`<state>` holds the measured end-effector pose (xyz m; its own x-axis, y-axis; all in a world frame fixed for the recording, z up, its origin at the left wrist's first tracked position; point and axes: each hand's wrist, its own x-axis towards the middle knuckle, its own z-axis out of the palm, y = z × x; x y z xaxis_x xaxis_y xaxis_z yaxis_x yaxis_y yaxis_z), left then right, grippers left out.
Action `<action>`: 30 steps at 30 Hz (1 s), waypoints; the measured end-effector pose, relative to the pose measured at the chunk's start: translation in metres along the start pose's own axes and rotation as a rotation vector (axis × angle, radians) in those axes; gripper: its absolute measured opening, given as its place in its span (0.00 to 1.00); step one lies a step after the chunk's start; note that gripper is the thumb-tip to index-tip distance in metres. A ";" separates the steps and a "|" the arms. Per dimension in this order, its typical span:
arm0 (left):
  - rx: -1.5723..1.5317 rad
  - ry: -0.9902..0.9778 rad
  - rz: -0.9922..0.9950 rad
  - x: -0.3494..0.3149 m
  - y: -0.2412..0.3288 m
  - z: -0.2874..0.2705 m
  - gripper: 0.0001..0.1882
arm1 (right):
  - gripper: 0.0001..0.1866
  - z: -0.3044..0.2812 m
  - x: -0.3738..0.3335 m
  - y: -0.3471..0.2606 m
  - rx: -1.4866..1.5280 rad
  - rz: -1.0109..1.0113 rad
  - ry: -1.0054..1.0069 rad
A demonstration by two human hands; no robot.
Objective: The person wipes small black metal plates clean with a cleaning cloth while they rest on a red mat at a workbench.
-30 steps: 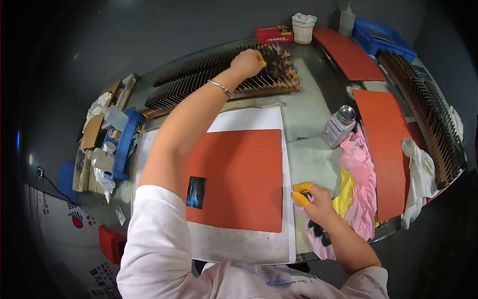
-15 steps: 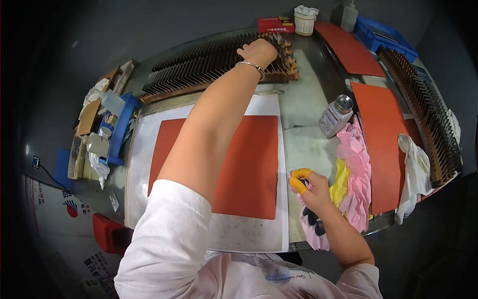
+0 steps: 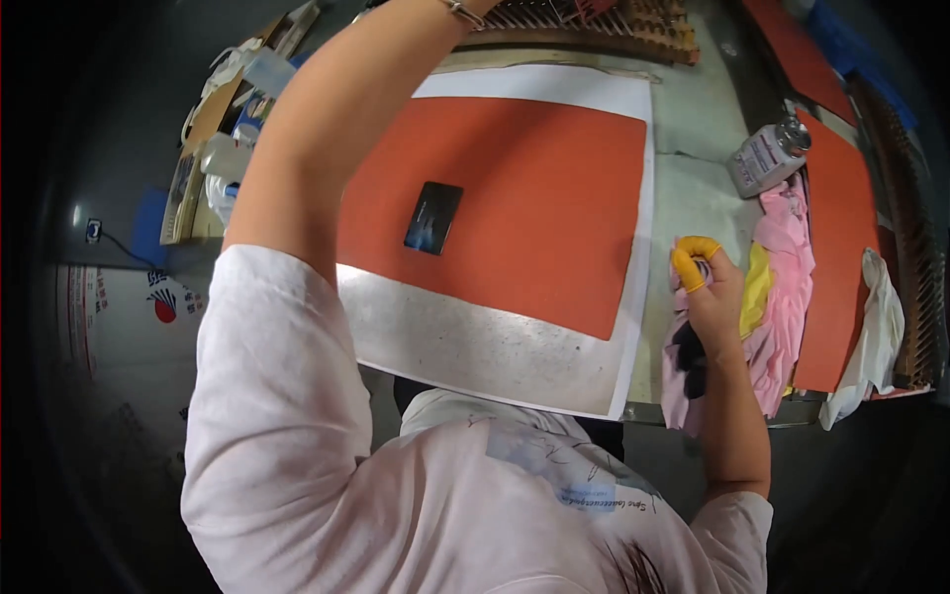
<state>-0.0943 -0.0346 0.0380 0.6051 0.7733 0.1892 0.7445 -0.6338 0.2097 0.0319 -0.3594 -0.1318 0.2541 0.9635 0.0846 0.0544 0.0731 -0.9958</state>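
Observation:
My left arm reaches up and away past the upper edge of the picture. Its hand is cut off beyond a bracelet (image 3: 457, 10) at the wrist, close to a rack of slotted strips (image 3: 643, 28). My right hand (image 3: 714, 292), with yellow finger covers on thumb and forefinger, is curled closed beside crumpled pink cloth (image 3: 787, 282). Something greyish shows inside its curl, too small to make out. A black card (image 3: 433, 218) lies tilted on a large red-orange sheet (image 3: 534, 198), which rests on a white board (image 3: 495, 346).
At the right stand a metal-capped bottle (image 3: 770, 158), another red sheet (image 3: 836, 247), a white cloth (image 3: 869, 342) and a second slotted rack (image 3: 915, 198). Yellow cloth (image 3: 755, 287) lies beside the pink. At the far left are plastic bottles (image 3: 226, 155) and boxes.
The view has shifted, so the table sits higher and further right. My left hand has passed out of the upper edge. The black card, hidden behind my arm before, now shows. My right hand stays curled.

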 end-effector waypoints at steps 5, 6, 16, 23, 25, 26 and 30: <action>-0.245 -0.476 0.307 -0.090 -0.036 -0.004 0.12 | 0.04 0.000 0.003 0.008 -0.110 -0.052 0.035; -0.249 -0.598 0.286 -0.105 -0.032 0.009 0.12 | 0.04 -0.001 0.001 0.007 -0.115 -0.050 0.031; -0.224 -1.323 1.090 -0.125 0.063 0.082 0.12 | 0.07 -0.006 0.004 0.012 -0.156 0.051 0.089; 0.102 -1.298 1.075 -0.128 0.068 0.058 0.11 | 0.06 -0.006 0.006 0.011 -0.199 0.010 0.106; 0.201 -1.221 1.068 -0.137 0.060 0.063 0.10 | 0.06 -0.006 0.009 0.016 -0.215 -0.040 0.106; 0.250 -1.182 1.063 -0.142 0.056 0.066 0.10 | 0.06 -0.006 0.010 0.017 -0.216 -0.048 0.096; 0.393 -1.065 1.062 -0.155 0.045 0.062 0.10 | 0.06 -0.010 0.009 0.022 -0.202 -0.028 0.109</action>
<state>-0.1370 -0.1816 -0.0415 0.6709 -0.2516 -0.6976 -0.2187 -0.9660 0.1381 0.0448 -0.3514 -0.1522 0.3522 0.9273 0.1264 0.2523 0.0360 -0.9670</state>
